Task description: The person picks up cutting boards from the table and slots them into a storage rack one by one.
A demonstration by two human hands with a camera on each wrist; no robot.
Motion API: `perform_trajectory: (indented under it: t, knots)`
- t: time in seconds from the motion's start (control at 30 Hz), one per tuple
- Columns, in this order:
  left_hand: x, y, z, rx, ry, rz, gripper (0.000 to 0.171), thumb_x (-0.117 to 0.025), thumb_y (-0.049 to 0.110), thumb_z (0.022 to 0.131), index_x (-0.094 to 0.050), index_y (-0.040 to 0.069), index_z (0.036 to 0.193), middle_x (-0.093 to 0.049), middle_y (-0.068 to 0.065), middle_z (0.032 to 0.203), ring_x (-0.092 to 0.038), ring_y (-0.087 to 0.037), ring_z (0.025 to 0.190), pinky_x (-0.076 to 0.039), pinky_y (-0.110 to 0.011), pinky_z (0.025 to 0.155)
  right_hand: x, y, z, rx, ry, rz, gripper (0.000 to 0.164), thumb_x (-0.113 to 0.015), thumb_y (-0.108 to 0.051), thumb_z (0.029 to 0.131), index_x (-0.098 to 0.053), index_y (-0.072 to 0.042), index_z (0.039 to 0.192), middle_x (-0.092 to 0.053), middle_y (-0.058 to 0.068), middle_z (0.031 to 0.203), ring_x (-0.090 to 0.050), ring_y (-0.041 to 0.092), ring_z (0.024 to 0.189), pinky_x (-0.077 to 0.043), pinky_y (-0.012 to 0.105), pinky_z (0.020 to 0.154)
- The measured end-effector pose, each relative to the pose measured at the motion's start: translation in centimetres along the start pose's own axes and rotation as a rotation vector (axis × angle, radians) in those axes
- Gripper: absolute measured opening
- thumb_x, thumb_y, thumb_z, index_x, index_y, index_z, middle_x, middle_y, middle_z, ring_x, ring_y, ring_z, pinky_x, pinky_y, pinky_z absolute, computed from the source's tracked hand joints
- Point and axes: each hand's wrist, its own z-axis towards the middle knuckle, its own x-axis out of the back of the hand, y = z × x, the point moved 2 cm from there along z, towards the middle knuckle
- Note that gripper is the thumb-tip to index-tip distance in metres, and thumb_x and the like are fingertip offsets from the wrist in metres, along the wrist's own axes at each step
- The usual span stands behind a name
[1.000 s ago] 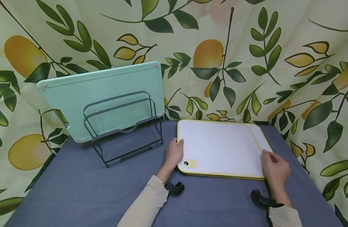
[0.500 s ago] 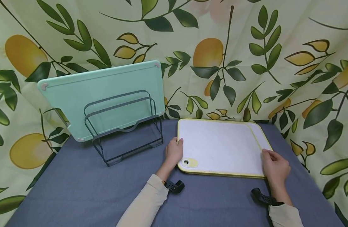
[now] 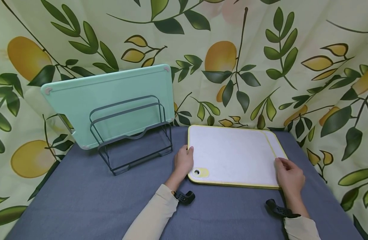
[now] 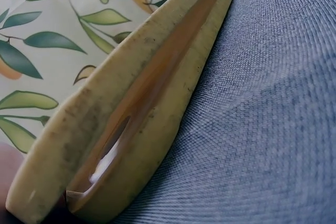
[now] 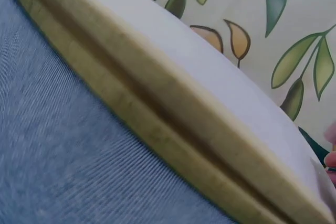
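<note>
A white cutting board (image 3: 235, 155) with a yellow rim lies on the table, a yellow-ringed hole at its near left corner. Beneath it is a second yellow-edged board (image 5: 110, 100), with a narrow dark gap between the two edges in the right wrist view. The gap looks wider beside the hole in the left wrist view. My left hand (image 3: 184, 162) grips the left edge, thumb on the side near the top. At the right edge, my right hand (image 3: 289, 176) pinches the upper board with curled fingers. Fingers under the edges are hidden.
To the left, a dark wire rack (image 3: 134, 138) stands on the blue-grey tablecloth (image 3: 82, 200). A mint-green cutting board (image 3: 112, 96) leans upright in its rear slot. A leaf-and-fruit patterned curtain (image 3: 184, 40) hangs directly behind the table.
My right hand has shifted slightly left along with its grip on the board's edge. My left hand, the boards and the rack stay practically where they were.
</note>
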Motion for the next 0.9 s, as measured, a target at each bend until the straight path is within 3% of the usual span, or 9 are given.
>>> perform_trajectory:
  t: [0.07,0.17,0.3,0.63,0.9]
  knots:
    - [0.0,-0.1,0.0,-0.011,0.000,-0.007,0.036,-0.048,0.034,0.107,-0.066,0.008,0.123,-0.060,-0.006,0.078,-0.060,-0.020,0.075,-0.047,-0.035,0.072,0.0,0.0,0.1,0.009,-0.053,-0.030,0.057,-0.052,-0.055,0.099,-0.067,-0.012,0.134,-0.072,0.004,0.106,-0.057,0.010,0.086,-0.038,0.042,0.089]
    - [0.0,-0.2,0.0,-0.036,-0.003,-0.024,0.037,-0.048,0.034,0.107,-0.065,0.007,0.124,-0.059,-0.006,0.076,-0.059,-0.019,0.072,-0.046,-0.034,0.069,-0.1,-0.1,0.3,0.010,-0.119,-0.053,0.067,-0.047,-0.059,0.099,-0.057,-0.009,0.144,-0.062,0.022,0.135,-0.057,0.034,0.112,-0.035,0.054,0.099]
    - [0.0,-0.3,0.0,-0.058,-0.002,-0.042,0.036,-0.049,0.034,0.107,-0.065,0.007,0.123,-0.060,-0.006,0.076,-0.058,-0.018,0.070,-0.046,-0.032,0.068,-0.1,-0.3,0.3,-0.013,-0.163,-0.062,0.073,-0.044,-0.061,0.100,-0.049,-0.008,0.149,-0.055,0.024,0.144,-0.050,0.042,0.128,-0.030,0.060,0.107]
    - [0.1,-0.4,0.0,-0.065,-0.008,-0.081,0.041,-0.052,0.035,0.106,-0.062,0.004,0.131,-0.069,-0.010,0.092,-0.063,-0.018,0.077,-0.052,-0.035,0.073,-0.1,-0.6,0.7,-0.010,-0.298,-0.108,0.079,-0.041,-0.063,0.100,-0.035,-0.008,0.157,-0.048,0.027,0.147,-0.047,0.044,0.131,-0.036,0.058,0.102]
    - [0.1,-0.4,-0.1,-0.083,-0.014,-0.090,0.043,-0.050,0.035,0.106,-0.060,0.003,0.133,-0.070,-0.010,0.094,-0.063,-0.016,0.077,-0.052,-0.032,0.071,0.5,-1.3,0.6,-0.075,-0.447,-0.057,0.091,-0.035,-0.068,0.098,-0.017,-0.006,0.162,-0.024,0.030,0.163,-0.032,0.049,0.144,-0.035,0.060,0.111]
